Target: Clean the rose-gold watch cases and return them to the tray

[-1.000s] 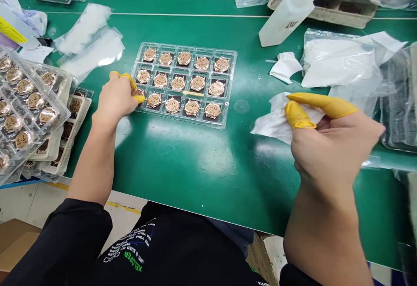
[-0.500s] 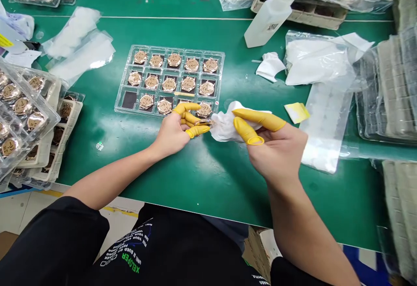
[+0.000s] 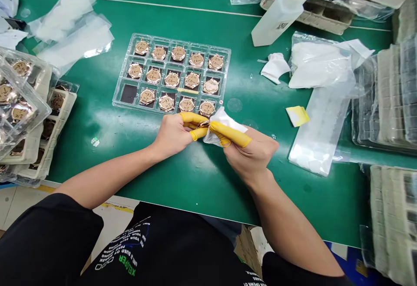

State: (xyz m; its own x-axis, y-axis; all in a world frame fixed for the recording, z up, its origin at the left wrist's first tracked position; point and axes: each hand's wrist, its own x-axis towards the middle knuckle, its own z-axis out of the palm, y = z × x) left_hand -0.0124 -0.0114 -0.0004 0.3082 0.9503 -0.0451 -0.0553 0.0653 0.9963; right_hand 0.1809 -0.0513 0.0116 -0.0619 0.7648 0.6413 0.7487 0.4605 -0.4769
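From here I see the green bench (image 3: 195,182) crowded at its sides: stacked trays of watch cases (image 3: 35,88) by the left end of its near edge, more trays (image 3: 384,97) along the right, and a bottle (image 3: 276,21) toward the back. A crumpled wipe (image 3: 275,67), a bag of wipes (image 3: 321,60) and a yellow-and-white scrap (image 3: 297,116) lie between the bottle and the right-hand trays. Just behind the hands sits a clear tray (image 3: 130,106). My left hand (image 3: 172,136) pinches one watch case (image 3: 203,124) by that tray's front edge; my right hand's fingers pinch a white cloth (image 3: 223,116) against it, hiding most of it. A second ago the case sat in the tray's front-left compartment, which now shows its dark pad, and the right hand held the cloth well apart.
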